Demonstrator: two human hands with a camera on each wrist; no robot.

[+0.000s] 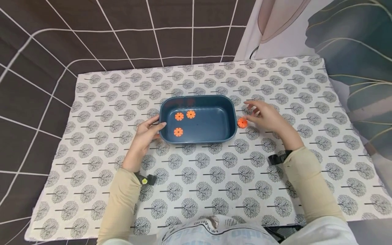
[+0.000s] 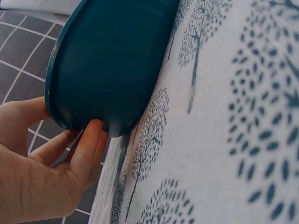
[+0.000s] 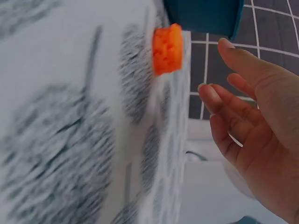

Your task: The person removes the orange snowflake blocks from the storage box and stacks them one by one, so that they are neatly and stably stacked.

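Left of centre in the head view, the left hand point(image 1: 147, 131) grips the blue tub point(image 1: 208, 126) by its end, while right of centre the right hand point(image 1: 265, 116), relaxed and holding nothing, hangs near an orange piece point(image 1: 242, 123) that jolting the tub might knock away

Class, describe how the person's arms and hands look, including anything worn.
The left hand and right hand are ungloved. Loose beige sleeves cover the forearms, with white clothing further up. Each wrist wears a small black device; the left one's band shows a yellow mark.
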